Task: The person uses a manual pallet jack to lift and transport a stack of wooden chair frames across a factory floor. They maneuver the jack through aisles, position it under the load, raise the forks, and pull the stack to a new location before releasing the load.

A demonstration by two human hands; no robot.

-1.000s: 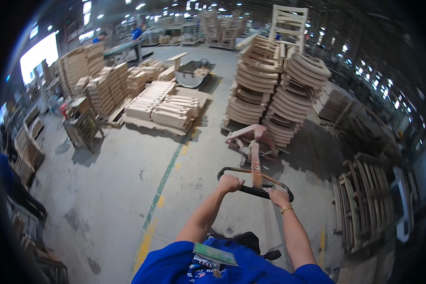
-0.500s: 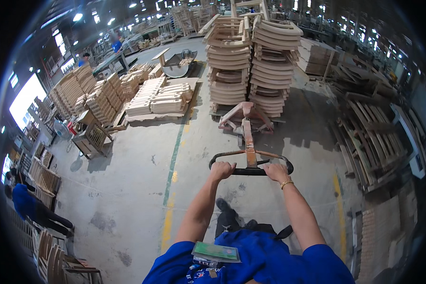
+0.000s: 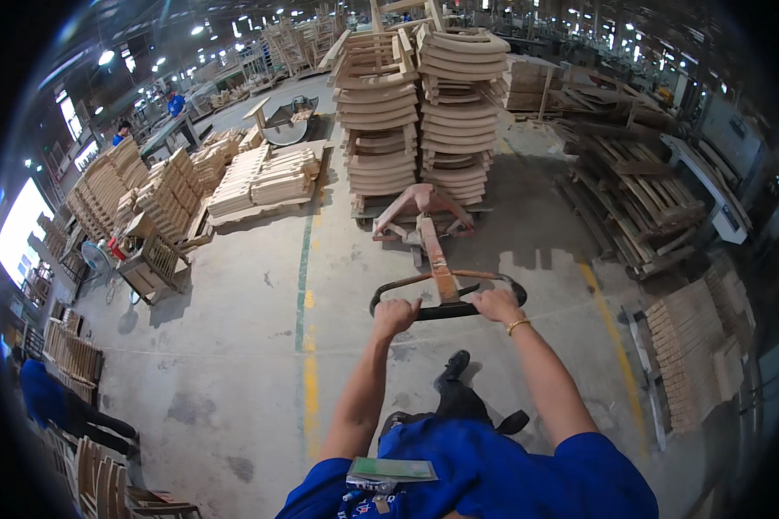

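The black looped handle (image 3: 447, 310) of a worn orange-red pallet jack (image 3: 436, 255) is in front of me. My left hand (image 3: 396, 317) is closed around the near bar of the loop, left of its central shaft. On the other side of the shaft, my right hand (image 3: 498, 306), with a gold-coloured bracelet at the wrist, grips the same bar. Both arms reach forward. Beyond the jack's frame stand two tall stacks of curved wooden parts, a left stack (image 3: 376, 130) and a right stack (image 3: 464, 130). The forks are hidden beneath the load.
At the left lie piled wooden pieces (image 3: 264, 177) on a pallet, beside a wooden cart (image 3: 151, 264). Slatted pallets (image 3: 636, 195) and stacked boards (image 3: 679, 346) line the right. A person in blue (image 3: 48, 394) bends at the far left. Yellow floor lines (image 3: 311, 389) run alongside me.
The view has turned slightly right, so the jack and its stacks appear farther left. My visible foot has changed place under the handle. Both hands keep their hold.
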